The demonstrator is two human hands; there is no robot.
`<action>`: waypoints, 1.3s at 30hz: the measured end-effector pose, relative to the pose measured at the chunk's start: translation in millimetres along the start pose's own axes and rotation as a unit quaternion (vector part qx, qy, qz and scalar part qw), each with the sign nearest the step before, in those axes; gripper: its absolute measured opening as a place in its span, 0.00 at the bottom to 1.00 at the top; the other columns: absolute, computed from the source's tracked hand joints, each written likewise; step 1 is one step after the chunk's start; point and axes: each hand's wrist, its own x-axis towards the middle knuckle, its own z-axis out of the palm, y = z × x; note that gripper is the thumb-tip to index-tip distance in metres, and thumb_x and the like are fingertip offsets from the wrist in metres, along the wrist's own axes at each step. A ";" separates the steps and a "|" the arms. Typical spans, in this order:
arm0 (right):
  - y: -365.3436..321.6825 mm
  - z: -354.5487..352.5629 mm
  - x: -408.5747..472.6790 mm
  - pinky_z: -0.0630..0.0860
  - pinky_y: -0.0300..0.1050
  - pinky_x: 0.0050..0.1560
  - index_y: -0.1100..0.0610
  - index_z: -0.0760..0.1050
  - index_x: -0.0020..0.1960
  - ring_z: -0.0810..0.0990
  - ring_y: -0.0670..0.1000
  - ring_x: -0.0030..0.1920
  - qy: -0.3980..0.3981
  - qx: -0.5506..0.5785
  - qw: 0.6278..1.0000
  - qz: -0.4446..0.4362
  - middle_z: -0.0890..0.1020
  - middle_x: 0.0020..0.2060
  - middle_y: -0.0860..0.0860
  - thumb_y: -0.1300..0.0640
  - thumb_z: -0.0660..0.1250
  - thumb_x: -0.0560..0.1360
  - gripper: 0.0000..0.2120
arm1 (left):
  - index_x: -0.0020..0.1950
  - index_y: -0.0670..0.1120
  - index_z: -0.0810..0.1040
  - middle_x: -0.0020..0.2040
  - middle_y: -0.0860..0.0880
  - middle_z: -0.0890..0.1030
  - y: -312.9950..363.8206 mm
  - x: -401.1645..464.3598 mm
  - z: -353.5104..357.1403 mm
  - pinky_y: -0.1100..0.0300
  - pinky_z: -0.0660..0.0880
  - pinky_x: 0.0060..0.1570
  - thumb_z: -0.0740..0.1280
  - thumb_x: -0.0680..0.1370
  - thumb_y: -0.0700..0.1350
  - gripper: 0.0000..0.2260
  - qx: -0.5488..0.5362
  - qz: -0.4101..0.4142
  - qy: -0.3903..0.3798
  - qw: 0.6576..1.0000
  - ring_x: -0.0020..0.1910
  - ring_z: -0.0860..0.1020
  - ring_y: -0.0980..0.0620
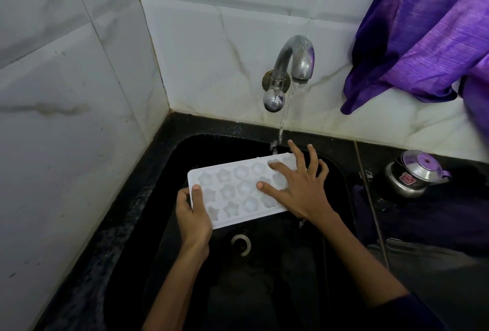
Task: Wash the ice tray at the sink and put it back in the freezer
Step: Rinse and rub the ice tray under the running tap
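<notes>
White ice tray (238, 193), two hands, one tap (293, 63)

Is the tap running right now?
Yes, on: a stream of water falls from the tap spout into the sink, just behind the ice tray.

I see the ice tray (238, 190) held over the sink (169, 161), my left hand (193, 214) at its nine o'clock end, my right hand (301, 187) on its three o'clock end. The tap (293, 63) stands at twelve o'clock; a kettle (412, 174) sits on the table (449, 264) at three o'clock.
</notes>
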 end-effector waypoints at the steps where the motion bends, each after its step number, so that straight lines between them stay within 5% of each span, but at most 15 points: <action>1: -1.2 0.5 1.0 0.41 0.63 0.70 0.36 0.72 0.58 0.38 0.54 0.75 0.007 0.009 1.000 0.001 0.50 0.76 0.46 0.21 0.48 0.64 0.32 | 0.46 0.48 0.70 0.42 0.50 0.79 -0.1 0.0 -0.1 0.69 0.72 0.25 0.57 0.81 0.51 0.09 0.000 -0.003 0.002 1.000 0.37 0.78 0.55; 16: -12.8 3.3 15.8 0.41 0.66 0.69 0.35 0.72 0.58 0.38 0.54 0.74 0.011 0.012 1.000 0.008 0.49 0.76 0.47 0.21 0.46 0.63 0.33 | 0.41 0.51 0.70 0.39 0.52 0.78 4.0 7.8 2.1 0.71 0.71 0.24 0.58 0.81 0.50 0.10 -0.007 -0.001 0.035 0.999 0.34 0.77 0.58; 22: -7.2 -2.1 18.9 0.42 0.67 0.69 0.37 0.75 0.55 0.40 0.55 0.74 0.036 0.011 0.999 0.011 0.53 0.75 0.46 0.21 0.48 0.64 0.32 | 0.41 0.51 0.70 0.41 0.50 0.79 3.8 9.2 8.2 0.62 0.73 0.31 0.58 0.81 0.51 0.10 -0.013 -0.008 0.017 1.000 0.37 0.78 0.54; 39: -21.1 1.3 9.1 0.35 0.60 0.68 0.42 0.75 0.57 0.39 0.56 0.75 0.068 -0.057 0.996 0.012 0.54 0.76 0.47 0.21 0.44 0.64 0.38 | 0.41 0.52 0.70 0.41 0.52 0.78 0.5 -2.4 10.0 0.72 0.71 0.25 0.58 0.81 0.51 0.10 -0.022 0.005 0.041 0.999 0.37 0.77 0.57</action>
